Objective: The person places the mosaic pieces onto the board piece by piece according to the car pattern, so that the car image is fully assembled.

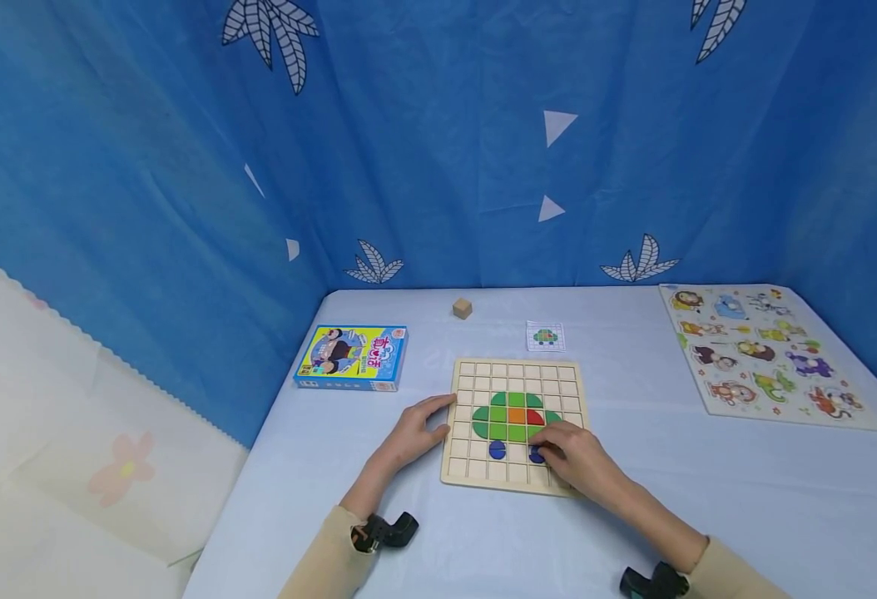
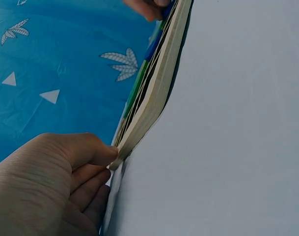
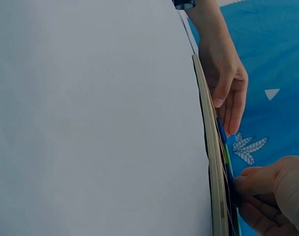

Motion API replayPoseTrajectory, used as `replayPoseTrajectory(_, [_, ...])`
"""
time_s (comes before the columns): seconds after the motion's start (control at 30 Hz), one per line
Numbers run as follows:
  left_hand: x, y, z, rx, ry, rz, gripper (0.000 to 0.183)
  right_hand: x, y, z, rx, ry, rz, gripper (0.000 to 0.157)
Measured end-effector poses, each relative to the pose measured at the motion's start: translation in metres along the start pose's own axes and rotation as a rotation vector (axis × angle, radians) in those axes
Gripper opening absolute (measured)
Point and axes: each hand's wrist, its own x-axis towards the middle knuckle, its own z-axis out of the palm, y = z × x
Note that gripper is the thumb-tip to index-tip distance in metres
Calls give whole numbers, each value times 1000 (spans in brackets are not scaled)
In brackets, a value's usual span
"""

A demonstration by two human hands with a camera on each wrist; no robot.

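A wooden grid board (image 1: 476, 474) lies on the table, bearing green pieces (image 1: 497, 431), an orange square (image 1: 517, 415), a red piece (image 1: 534, 417) and blue rounded pieces (image 1: 497, 450) that form a car-like shape. My left hand (image 1: 411, 435) rests against the board's left edge, thumb and forefinger touching it. My right hand (image 1: 579, 456) is over the lower right of the board. Its thumb and fingers pinch a blue piece (image 1: 536, 454), partly covered by the fingertips. In the right wrist view that thumb (image 3: 255, 183) sits against the blue piece close to the board's surface.
Behind the board lie a small pattern card (image 1: 546, 337) and a wooden cube (image 1: 463, 309). A blue and yellow box (image 1: 351, 358) stands at the left. Over on the right is an animal puzzle board (image 1: 768, 353). A blue curtain (image 1: 438, 166) hangs behind the table.
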Motion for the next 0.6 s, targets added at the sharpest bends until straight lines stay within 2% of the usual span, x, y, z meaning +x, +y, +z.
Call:
replayPoseTrajectory(0.3, [-1,0,0,-5,8,16,51,0,0,1,-1,13,-9,24])
replayPoseTrajectory(0.6, [-1,0,1,-6,13,31,51,0,-2,1,17,12,36,22])
